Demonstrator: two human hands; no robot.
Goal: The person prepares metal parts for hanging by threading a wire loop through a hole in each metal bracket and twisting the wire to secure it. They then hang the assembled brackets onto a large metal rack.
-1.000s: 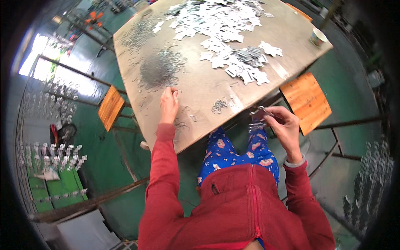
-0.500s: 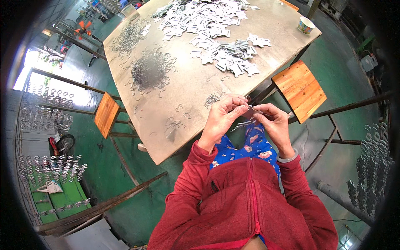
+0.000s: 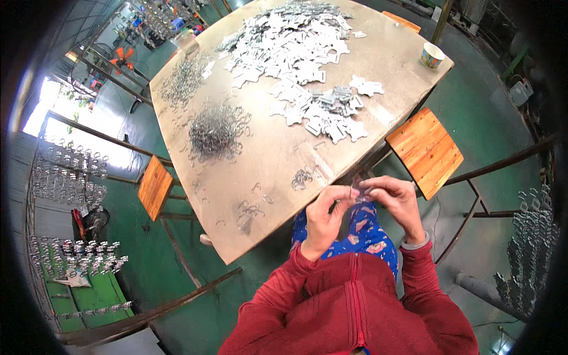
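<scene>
My left hand [image 3: 324,220] and my right hand [image 3: 400,204] meet just off the near edge of the table, above my lap. Each has thumb and fingertips pinched together, on a small flat metal plate [image 3: 360,190] between them. Motion blurs the plate, and the fingertips cover part of it; whether a wire hook is joined to it I cannot make out. Closest to my left hand on the tabletop lies a small cluster of bent wire hooks [image 3: 302,178]. A larger heap of wire hooks [image 3: 212,133] sits farther left.
Flat metal plates [image 3: 296,50] are heaped across the far side of the table [image 3: 278,148]. A paper cup [image 3: 432,55] stands at the far right corner. Wooden stools [image 3: 427,152] flank the table. Racks hung with metal parts [image 3: 74,254] stand left and right.
Both hands have moved lower in the picture, and the table has shifted down too as the view tilted. The silvery pieces seen below the fingers earlier no longer show clearly.
</scene>
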